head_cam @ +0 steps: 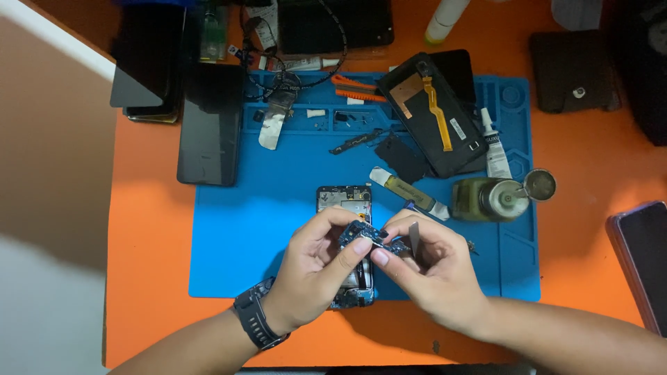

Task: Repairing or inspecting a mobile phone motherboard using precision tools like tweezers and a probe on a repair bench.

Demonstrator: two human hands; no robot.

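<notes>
Over the blue repair mat (236,236), the left hand (309,274) and the right hand (434,274) both pinch a small blue circuit board (363,235) between thumb and fingertips, holding it just above the opened phone (345,200) lying on the mat.

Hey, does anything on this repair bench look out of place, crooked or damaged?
Nothing spilled. The opened phone lies on the blue mat, its small circuit board lifted out and pinched between the left hand and right hand. The detached screen panel lies askew, overhanging the mat's tray section.
</notes>
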